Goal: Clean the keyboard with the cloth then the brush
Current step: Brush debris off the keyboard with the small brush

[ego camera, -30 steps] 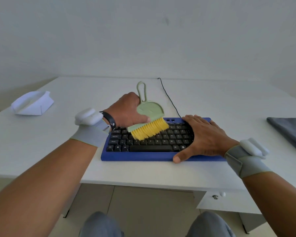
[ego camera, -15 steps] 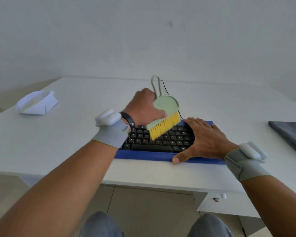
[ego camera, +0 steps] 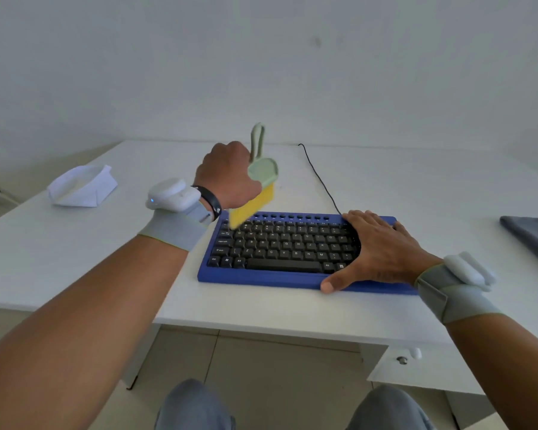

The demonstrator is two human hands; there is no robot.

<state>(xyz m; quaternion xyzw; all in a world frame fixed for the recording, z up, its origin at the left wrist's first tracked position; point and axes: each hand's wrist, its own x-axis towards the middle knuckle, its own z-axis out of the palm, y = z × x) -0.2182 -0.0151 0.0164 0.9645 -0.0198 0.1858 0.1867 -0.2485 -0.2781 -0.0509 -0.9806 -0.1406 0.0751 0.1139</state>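
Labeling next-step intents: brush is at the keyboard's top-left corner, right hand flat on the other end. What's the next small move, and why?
Probably sweep the brush rightward along the top key rows. The left hand grips it with the yellow bristles on the keyboard at its far-left corner, and the keys to the right lie uncovered. The right hand lies flat on the right end, seemingly steadying it.

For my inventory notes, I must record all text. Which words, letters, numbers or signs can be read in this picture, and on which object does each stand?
"Caps Lock", "Ctrl", "Alt": left-edge keys of the blue keyboard, faint.
"Q W E R T Y", "A S D F G H J K L", "Z X C V B N M": its letter keys.
Number row and the keys near the right hand: too blurred.
Brush, left hand, wristbands: no readable text.
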